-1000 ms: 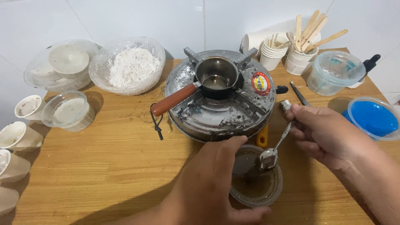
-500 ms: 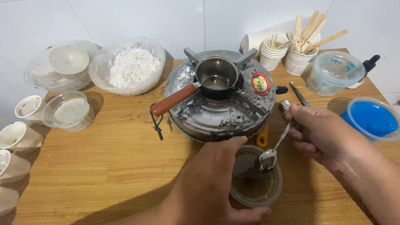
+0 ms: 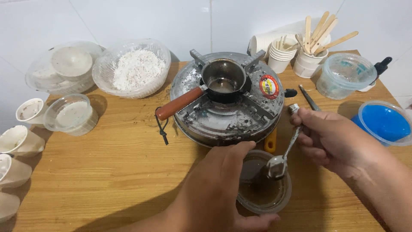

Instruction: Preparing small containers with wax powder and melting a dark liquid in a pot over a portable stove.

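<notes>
Left hand grips rim of small clear tub of brownish liquid on wooden table, just before stove. Right hand pinches metal spoon, bowl dipped in tub. Likely scooping step; lifting calls for level spoon.

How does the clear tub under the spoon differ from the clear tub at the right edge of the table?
The tub under the spoon holds dark brownish liquid; the tub at the right edge holds bright blue material. The left hand grips the brown tub, and the right hand holds a metal spoon in it; the blue tub stands untouched. Both are round, clear, lidless plastic tubs on the wooden table.
</notes>
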